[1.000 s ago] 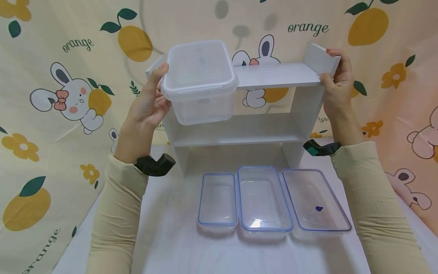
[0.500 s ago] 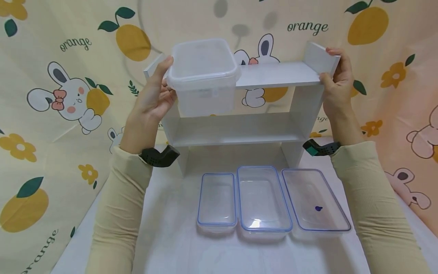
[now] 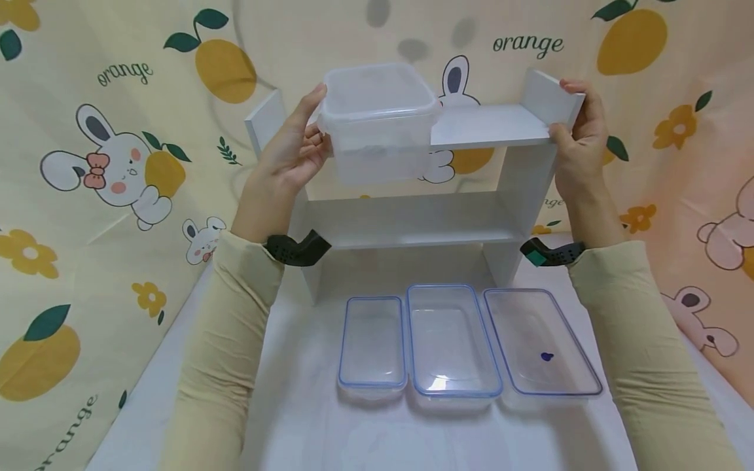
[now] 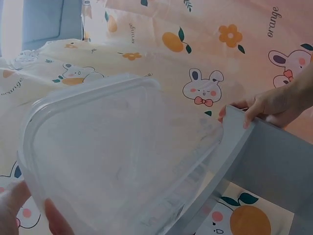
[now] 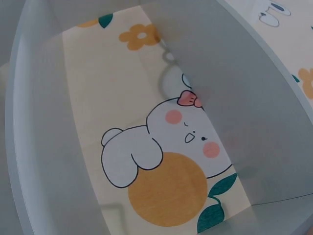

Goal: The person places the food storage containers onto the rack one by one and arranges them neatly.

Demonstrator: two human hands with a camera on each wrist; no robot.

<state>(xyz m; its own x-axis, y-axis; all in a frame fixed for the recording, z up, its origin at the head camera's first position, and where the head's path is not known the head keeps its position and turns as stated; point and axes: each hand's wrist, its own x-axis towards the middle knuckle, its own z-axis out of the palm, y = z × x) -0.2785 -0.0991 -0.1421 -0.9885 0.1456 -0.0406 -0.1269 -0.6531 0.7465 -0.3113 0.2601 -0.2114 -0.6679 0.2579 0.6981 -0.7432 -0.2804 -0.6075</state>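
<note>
My left hand (image 3: 297, 147) grips a clear plastic food container (image 3: 379, 127) with a frosted lid by its left side. In the head view the container overlaps the front of the top shelf of a white shelf unit (image 3: 489, 124). The left wrist view shows the container's lid (image 4: 98, 147) large, with fingertips at its near edge. My right hand (image 3: 580, 137) holds the upright right end panel of the unit, thumb in front and fingers over its top edge. In the right wrist view only the inside of the shelf unit (image 5: 44, 147) shows; the hand is out of that frame.
Three clear containers with blue-rimmed lids stand in a row on the white table (image 3: 412, 438) before the shelf: a small one (image 3: 373, 343), a larger one (image 3: 453, 343) and one with a dark blue mark (image 3: 542, 340). A printed cloth (image 3: 118, 314) hangs behind.
My left hand has carried the container to the right and slightly up, along the front of the top shelf. The right hand keeps its hold on the end panel.
</note>
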